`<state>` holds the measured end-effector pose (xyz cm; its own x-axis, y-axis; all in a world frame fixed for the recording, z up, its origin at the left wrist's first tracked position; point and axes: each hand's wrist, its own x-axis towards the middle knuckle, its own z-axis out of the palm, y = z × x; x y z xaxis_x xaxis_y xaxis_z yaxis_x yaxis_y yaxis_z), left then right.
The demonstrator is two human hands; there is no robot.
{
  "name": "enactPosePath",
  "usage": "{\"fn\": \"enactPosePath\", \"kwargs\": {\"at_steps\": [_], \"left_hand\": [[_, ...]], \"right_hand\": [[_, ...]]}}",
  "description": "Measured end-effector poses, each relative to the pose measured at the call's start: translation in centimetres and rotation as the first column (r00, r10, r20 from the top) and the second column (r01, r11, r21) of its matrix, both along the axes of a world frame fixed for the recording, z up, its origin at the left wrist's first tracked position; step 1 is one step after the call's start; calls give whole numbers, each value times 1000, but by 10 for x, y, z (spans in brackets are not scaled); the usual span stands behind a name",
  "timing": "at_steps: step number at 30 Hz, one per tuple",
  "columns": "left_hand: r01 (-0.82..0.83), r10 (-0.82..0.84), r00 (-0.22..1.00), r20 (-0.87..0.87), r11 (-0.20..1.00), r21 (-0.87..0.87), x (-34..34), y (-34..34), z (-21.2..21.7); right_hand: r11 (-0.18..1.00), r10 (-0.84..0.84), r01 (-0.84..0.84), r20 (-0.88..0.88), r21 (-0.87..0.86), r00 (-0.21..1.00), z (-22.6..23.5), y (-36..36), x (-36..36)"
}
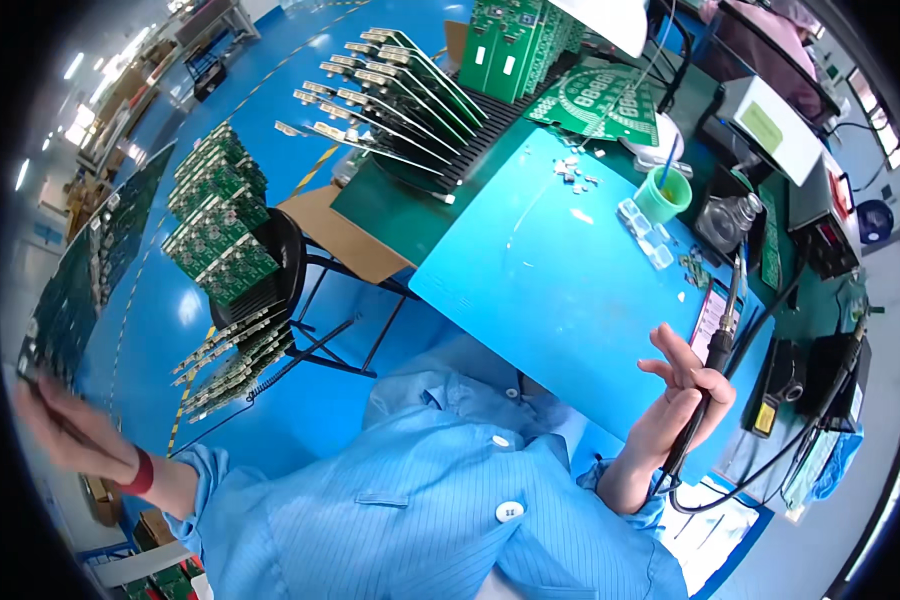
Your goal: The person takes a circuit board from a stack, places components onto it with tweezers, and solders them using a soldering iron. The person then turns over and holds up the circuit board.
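At far left, a large green circuit board (65,290) is being gripped at its lower edge by the left hand (65,425), which is blurred; its fingers are seen closed on the board, though their exact arrangement cannot be told. A red band (142,472) is being worn at that wrist. Beside it, stacks of green circuit boards (220,230) are being carried on a black stool (288,262), with more boards (232,362) racked beneath. Further right, populated boards (390,85) are being held upright in a black slotted rack (480,135) on the workbench. A light blue mat (560,270) is being kept at the bench centre, with small loose components (573,172) at its far edge. A green cup (662,195) and small clear trays (645,232) are being stored just beyond. A soldering iron (715,350) is being pinched by the right hand (682,395), thumb and lower fingers closed on the black handle, upper fingers spread free, tip pointing away above the mat's right edge.
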<state>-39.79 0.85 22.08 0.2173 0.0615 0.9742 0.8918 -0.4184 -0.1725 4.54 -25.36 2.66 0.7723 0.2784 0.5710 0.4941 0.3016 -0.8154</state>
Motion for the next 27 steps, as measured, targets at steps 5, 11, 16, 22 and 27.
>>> {"fn": "enactPosePath", "kwargs": {"at_steps": [5,11,16,22,27], "left_hand": [[479,-589,801,-111,741,-471,173,-70,-5],[518,-902,245,355,-188,-834,336,-92,-69],[495,-878,159,451,-324,-806,397,-92,-141],[519,-785,326,527,-318,-793,373,-56,-184],[433,-810,366,459,-288,-854,344,-49,-211]], "right_hand": [[993,116,-116,182,-7,976,16,-11,-9],[901,428,-424,19,-94,904,22,-20,-15],[964,95,-110,-74,-242,993,-18,-27,-9],[940,-131,90,-104,-330,986,-34,-36,4],[944,-114,66,-132,-324,985,-37,-22,12]]}}
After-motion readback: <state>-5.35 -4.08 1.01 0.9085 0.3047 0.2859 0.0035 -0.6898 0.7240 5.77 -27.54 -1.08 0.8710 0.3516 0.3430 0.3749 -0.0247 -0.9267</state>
